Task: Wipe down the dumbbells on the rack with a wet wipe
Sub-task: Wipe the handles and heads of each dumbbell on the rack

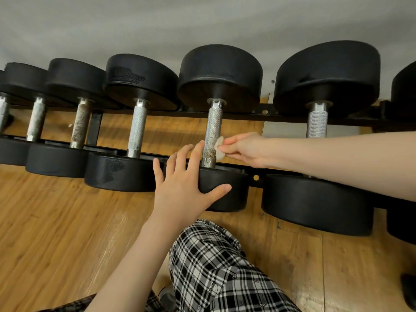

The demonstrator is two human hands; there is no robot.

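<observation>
Several black dumbbells lie side by side on a low black rack (255,177). The middle dumbbell (219,70) has a knurled steel handle (212,129) with brown specks. My right hand (244,148) pinches a small crumpled white wet wipe (219,147) against the right side of that handle, near its lower end. My left hand (183,179) lies with spread fingers on the dumbbell's near head (229,188), thumb across its rim and fingertips close to the handle.
A larger dumbbell (317,122) sits to the right under my right forearm, and smaller ones (137,127) to the left, some with rusty handles. Wooden floor (56,221) lies below. My knee in checked trousers (216,266) is near the rack. A grey wall stands behind.
</observation>
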